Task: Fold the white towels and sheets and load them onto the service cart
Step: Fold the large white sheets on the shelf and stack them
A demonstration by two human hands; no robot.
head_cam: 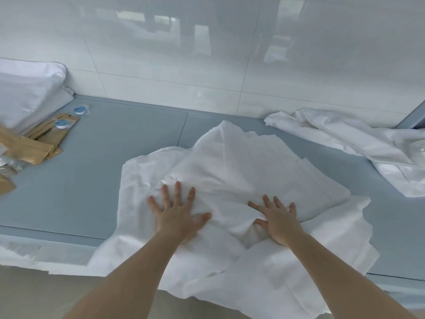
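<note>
1. The left hand (177, 215) lies flat on the white sheet (230, 180), fingers straight and spread, palm pressing the cloth down and gripping nothing.
2. The right hand (279, 218) lies just as flat, at the left hand's 3 o'clock, fingers fanned toward 12 o'clock. Its thumb sits at the lip of a small pocket in the fabric; I cannot tell whether it hooks any cloth.
3. Both forearms come in bare from 6 o'clock.
4. The sheet is bunched and partly doubled over on the blue-grey counter (96, 180). Its rumpled bulk rises at 12 o'clock from the hands, and its near part hangs over the counter's front edge at 6 o'clock.
5. A second heap of white linen (358, 146) lies at about 2 o'clock from the hands, well apart from the sheet, close to the tiled wall (184, 54).
6. At about 10 o'clock, far along the counter, a neat stack of white linen (25, 88) stands against the wall.
7. Just in front of that stack lie tan paper packets (34, 146), loosely overlapped, with two small round blue-topped items (62, 123) among them.
</note>
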